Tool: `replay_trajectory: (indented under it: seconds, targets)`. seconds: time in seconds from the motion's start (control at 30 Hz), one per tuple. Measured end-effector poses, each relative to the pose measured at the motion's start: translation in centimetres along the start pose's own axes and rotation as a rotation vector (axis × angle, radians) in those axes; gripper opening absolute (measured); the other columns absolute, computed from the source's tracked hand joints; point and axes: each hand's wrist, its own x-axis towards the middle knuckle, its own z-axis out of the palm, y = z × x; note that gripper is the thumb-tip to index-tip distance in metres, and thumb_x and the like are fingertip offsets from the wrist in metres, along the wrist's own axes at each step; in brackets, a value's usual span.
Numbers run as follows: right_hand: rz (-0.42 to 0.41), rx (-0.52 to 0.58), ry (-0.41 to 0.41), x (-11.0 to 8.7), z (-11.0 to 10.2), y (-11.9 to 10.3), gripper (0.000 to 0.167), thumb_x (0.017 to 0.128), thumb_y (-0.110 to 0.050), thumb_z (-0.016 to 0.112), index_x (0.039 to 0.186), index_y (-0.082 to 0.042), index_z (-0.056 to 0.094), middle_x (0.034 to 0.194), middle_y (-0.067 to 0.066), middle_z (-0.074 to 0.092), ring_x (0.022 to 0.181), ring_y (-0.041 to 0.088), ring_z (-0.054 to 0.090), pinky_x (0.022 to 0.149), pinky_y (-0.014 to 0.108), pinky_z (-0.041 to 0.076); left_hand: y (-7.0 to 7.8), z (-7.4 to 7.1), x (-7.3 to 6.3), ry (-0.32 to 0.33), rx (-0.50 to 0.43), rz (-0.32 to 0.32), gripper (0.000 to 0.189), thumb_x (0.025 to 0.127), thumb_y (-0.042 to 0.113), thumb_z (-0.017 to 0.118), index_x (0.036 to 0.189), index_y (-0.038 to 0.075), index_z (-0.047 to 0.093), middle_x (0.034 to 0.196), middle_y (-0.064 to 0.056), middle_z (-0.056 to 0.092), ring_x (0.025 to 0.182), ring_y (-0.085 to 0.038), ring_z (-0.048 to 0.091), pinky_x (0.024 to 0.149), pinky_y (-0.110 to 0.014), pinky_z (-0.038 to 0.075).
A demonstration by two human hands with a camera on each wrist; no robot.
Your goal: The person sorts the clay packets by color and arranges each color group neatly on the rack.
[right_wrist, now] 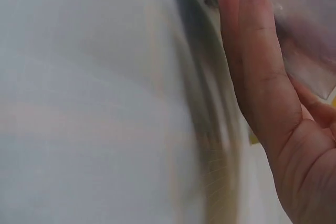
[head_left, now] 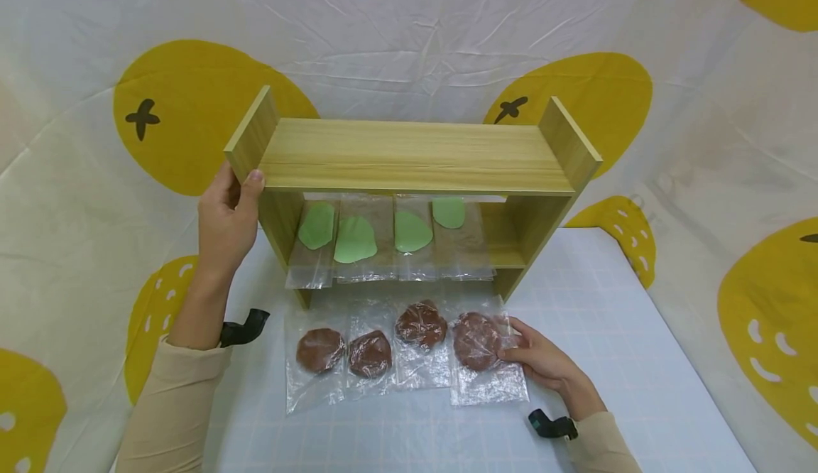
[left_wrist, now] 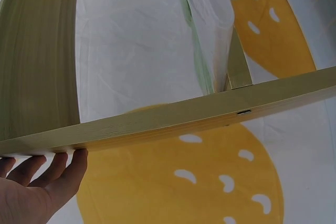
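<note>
Left sleeve [head_left: 169, 412]: beige
Left hand [head_left: 228, 224]: fingers gripping side of wooden shelf [head_left: 409, 157]
Right hand [head_left: 546, 359]: fingers basically closed, pinching rightmost bag [head_left: 488, 391], brown blob [head_left: 476, 341] inside

Head: high, forward-down; shelf [head_left: 415, 153] at twelve o'clock. Left wrist: close, sharing shelf's nine-o'clock panel [head_left: 254, 132]. Right wrist: close, bag [right_wrist: 312, 9] at two o'clock.

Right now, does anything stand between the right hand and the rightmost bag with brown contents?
Nothing visible does: in the head view, the right hand holds the rightmost bag by its right side. The neighbouring bag with brown contents lies to its left, on the far side from the hand.
</note>
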Motion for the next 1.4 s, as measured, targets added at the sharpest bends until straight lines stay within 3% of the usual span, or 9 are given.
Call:
replay_trajectory:
  seconds: [0.27,0.57,0.9,1.4]
  targets:
    - [-0.037,0.04,-0.037,-0.4,0.1,-0.5,0.086,0.093,0.007,0.062,0.16,-0.007,0.008,0.145,0.022,0.044,0.119,0.034,0.058,0.093,0.05,0.051,0.0,-0.1,0.0,-0.005,-0.009,-0.013,0.039,0.103,0.029,0.056,0.14,0.017,0.059,0.126,-0.009,0.064,0.103,-0.015,0.06,0.089,-0.028,0.051]
    - [-0.099,-0.013,-0.128,-0.3,1.0,-1.2,0.077,0.092,0.007,0.064,0.157,-0.012,0.025,0.148,0.022,0.041,0.121,0.036,0.057,0.092,0.05,0.051,0.1,-0.1,-0.1,-0.011,-0.004,-0.024,0.041,0.103,0.03,0.056,0.143,0.02,0.056,0.13,-0.008,0.063,0.107,-0.017,0.06,0.095,-0.035,0.051]
    - [-0.181,-0.043,-0.259,-0.6,2.2,-2.8,0.069,0.096,0.011,0.056,0.155,-0.013,0.029,0.135,0.02,0.05,0.098,0.021,0.062,0.082,0.033,0.056,0.0,-0.1,0.0,-0.009,-0.002,-0.02,0.041,0.103,0.031,0.056,0.142,0.019,0.057,0.13,-0.008,0.063,0.106,-0.016,0.06,0.094,-0.033,0.051]
    - [-0.41,-0.087,-0.397,-1.0,5.1,-7.8,0.067,0.093,0.022,0.05,0.151,-0.002,0.029,0.135,0.019,0.052,0.11,0.029,0.064,0.081,0.048,0.056,-0.2,-0.1,0.1,-0.011,0.002,-0.011,0.041,0.103,0.03,0.056,0.143,0.02,0.056,0.131,-0.007,0.062,0.107,-0.016,0.059,0.092,-0.032,0.051]
